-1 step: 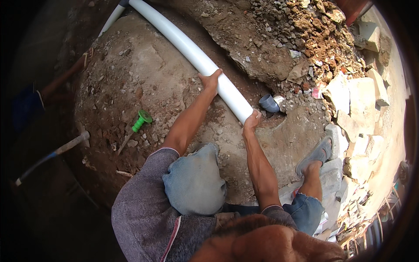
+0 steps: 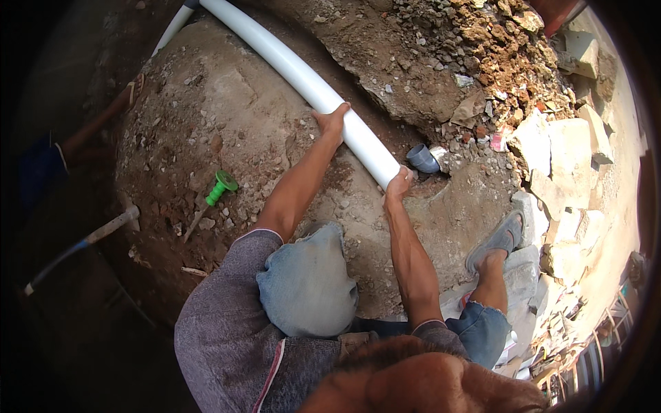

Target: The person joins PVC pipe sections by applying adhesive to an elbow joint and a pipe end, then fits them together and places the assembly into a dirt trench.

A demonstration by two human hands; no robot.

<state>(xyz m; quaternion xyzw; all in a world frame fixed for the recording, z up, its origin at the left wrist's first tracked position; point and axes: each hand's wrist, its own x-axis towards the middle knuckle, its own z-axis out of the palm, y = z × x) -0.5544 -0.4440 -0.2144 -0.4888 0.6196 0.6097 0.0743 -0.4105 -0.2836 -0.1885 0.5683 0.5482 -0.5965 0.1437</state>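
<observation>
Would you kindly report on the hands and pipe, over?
Left hand gripping white plastic pipe. Right hand on its near end. Grey elbow fitting beside that end, apart.

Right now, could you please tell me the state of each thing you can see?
White pipe: held in both hands, slanting across the ground.
Left hand: closed around the pipe.
Right hand: gripping the pipe's near end.
Grey elbow fitting: on the ground, apart from the held pipe.
Green-gripped tool: lying on the dirt, not held.
Long-handled tool: lying at the left, not held.
Grey sandal: worn on a foot.
</observation>
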